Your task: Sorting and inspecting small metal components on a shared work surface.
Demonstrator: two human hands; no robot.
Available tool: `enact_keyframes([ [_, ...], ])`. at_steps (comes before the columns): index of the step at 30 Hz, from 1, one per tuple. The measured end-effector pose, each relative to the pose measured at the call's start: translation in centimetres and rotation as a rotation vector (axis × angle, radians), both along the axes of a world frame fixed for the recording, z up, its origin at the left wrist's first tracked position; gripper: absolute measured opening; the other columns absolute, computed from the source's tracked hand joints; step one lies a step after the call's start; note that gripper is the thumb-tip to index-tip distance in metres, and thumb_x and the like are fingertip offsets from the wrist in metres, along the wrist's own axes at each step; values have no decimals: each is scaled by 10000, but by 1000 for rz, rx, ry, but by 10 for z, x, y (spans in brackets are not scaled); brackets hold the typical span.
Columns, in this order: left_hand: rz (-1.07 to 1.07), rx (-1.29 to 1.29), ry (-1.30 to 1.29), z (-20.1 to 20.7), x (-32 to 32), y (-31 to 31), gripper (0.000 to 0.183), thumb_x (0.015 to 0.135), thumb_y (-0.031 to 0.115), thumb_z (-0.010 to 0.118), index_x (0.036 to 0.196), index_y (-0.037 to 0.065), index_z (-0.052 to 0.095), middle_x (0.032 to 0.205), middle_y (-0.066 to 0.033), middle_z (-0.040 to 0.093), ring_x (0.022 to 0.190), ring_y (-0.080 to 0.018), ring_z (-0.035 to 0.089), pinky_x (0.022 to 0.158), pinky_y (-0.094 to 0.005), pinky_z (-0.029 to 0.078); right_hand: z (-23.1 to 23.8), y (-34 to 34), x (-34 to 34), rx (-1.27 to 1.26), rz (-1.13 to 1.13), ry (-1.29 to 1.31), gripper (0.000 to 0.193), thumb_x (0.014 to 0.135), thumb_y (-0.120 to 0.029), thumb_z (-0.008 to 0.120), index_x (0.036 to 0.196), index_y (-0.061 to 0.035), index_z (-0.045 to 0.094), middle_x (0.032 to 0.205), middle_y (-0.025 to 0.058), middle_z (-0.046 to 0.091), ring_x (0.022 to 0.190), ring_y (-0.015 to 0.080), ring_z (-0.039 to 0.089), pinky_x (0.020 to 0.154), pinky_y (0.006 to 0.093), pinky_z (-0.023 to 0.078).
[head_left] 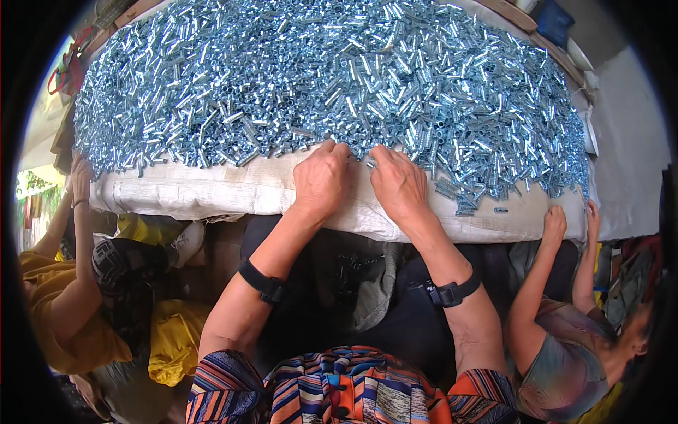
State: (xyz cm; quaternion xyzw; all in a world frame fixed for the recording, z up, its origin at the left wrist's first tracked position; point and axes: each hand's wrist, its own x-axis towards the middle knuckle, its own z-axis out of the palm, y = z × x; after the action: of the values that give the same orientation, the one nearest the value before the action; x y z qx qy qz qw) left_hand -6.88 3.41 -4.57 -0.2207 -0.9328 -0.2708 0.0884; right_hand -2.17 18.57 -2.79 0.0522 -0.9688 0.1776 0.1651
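A wide heap of small shiny metal tubes [311, 78] covers the table before me, some smooth and some ridged. My left hand [323, 177] is closed at the near edge of the heap, back of the hand up, with its fingertips curled in toward the tubes. Just to its right, my right hand [397, 182] is also closed, thumb and fingers drawn together at the same edge. Whatever sits between the fingers of either hand is hidden or too small to name. Both hands are over the pale cloth cover [212, 191] along the table's front.
At the left, a co-worker in a mustard top [70, 318] reaches to the table's corner. Another person in a patterned grey top [565, 360] has both hands at the right end. A yellow bag [173, 339] lies below the table. Wooden boards [508, 14] border the far side.
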Motion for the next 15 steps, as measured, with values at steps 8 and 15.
enact_keyframes([
  [8,-22,17,51,-3,-3,18,150,798,196,667,871,75,616,867,-94,602,799,-305,631,670,-427,502,11,3,42,-553,-94,-120,314,824,11,571,1137,-10,545,904,165,653,764,245,659,690,339,515],
  [15,-64,61,68,8,3,15,102,782,142,621,798,55,571,824,-124,592,754,-326,632,635,-445,493,0,12,70,-1202,-130,-184,123,902,-30,555,1020,5,556,767,43,604,625,92,589,610,243,480],
])
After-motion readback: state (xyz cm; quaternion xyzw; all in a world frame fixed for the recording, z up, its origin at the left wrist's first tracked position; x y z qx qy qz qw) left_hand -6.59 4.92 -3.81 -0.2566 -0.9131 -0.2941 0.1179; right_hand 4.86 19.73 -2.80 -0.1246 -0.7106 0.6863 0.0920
